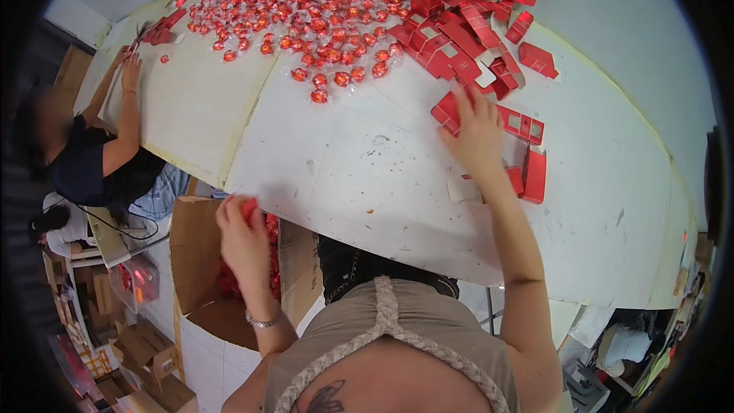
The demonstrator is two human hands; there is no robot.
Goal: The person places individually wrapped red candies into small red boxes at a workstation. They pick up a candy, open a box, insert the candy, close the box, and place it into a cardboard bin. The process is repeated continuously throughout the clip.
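Note:
At the table's left front edge my left hand (243, 241) is closed around a small red carton (248, 208), most of it hidden by the fingers. That hand is over an open cardboard box (200, 248) with red items (272, 241) inside. Reaching forward, my right hand (475, 134) has its thumb and fingers around a red carton (445, 112) on the white table. Beside this hand lie another red carton with a window (523, 124) and a red carton standing apart (534, 176).
A big heap of red-wrapped candies (306, 8) covers the far table. Red cartons (462, 30) pile up at the far right. A co-worker (99, 149) at the left handles red cartons (159, 32). Brown cardboard boxes (149, 356) stand on the floor, lower left.

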